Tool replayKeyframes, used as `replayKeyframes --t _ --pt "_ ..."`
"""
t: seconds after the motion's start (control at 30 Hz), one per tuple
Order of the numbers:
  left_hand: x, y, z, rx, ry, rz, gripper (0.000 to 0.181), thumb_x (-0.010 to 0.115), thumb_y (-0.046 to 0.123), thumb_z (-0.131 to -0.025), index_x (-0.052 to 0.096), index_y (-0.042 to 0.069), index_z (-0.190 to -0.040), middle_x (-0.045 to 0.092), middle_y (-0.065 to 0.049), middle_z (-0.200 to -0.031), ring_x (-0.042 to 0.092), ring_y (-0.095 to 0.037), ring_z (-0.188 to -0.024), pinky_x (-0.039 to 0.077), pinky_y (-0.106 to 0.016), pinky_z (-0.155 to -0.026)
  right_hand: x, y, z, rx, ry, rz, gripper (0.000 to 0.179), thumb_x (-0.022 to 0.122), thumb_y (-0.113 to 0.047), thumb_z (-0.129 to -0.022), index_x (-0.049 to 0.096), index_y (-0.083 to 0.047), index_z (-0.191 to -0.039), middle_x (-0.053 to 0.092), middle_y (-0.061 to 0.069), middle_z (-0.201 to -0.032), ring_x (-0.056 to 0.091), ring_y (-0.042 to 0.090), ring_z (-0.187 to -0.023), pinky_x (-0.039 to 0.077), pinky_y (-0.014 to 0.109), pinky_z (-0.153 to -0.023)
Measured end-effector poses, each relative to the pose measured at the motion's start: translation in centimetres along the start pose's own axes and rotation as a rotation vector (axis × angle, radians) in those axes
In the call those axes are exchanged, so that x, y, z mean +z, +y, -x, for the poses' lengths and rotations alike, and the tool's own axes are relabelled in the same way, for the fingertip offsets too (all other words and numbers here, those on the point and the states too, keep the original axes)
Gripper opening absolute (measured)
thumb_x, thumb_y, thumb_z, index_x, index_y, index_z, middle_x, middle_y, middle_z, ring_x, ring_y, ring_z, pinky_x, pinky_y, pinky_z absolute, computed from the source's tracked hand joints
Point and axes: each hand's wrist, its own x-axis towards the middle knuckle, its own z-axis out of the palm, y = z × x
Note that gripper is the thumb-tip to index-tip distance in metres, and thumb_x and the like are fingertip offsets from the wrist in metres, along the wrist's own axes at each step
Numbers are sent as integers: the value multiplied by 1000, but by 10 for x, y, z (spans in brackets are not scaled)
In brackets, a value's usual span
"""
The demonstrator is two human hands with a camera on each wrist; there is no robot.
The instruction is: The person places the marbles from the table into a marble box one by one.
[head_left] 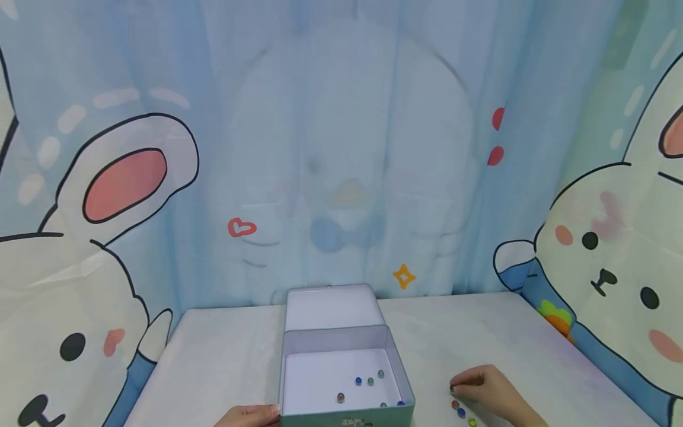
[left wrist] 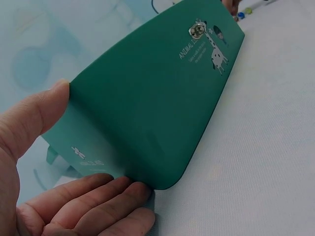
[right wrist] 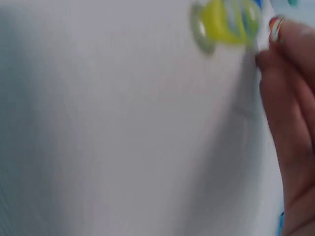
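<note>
A green tin box point(left wrist: 138, 98) with a white inside stands on the table, its hinged lid point(head_left: 331, 308) tipped back. My left hand point(head_left: 249, 416) holds the box at its near left corner. In the left wrist view, the thumb point(left wrist: 51, 105) lies at the top edge and the fingertips sit low against the side. Several glass marbles lie inside, among them a brown one point(head_left: 340, 397) and a blue one point(head_left: 358, 381). To the right of the box, my right hand point(head_left: 488, 391) pinches a small dark marble point(head_left: 452, 389) between thumb and forefinger.
Below the right hand, a red marble point(head_left: 455, 404), a blue marble point(head_left: 461, 413) and a yellow marble point(head_left: 472, 421) lie in a slanting row on the white tablecloth point(head_left: 229, 356). A light blue curtain point(head_left: 341, 118) with cartoon animals hangs behind the table.
</note>
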Motion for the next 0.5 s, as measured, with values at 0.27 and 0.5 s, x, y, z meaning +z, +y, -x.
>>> replayKeyframes --t 0.27,0.5 --pt "-4 -5 -6 -6 20 7 43 71 32 -96 71 -5 -118 79 -6 -101 75 -13 -93 61 -26 -84 -13 22 5 152 60 -311 38 77 -20 -92 72 6 -119 78 16 -110 71 20 -95 63 37 -86" --pt "-5 -4 -5 -13 25 29 39 72 33 -95 74 -1 -113 79 -4 -97 75 -13 -90 62 -25 -82 -14 -40 -8 -28 -10 -465 40 75 -20 -94 69 6 -125 76 15 -118 74 26 -109 61 38 -92"
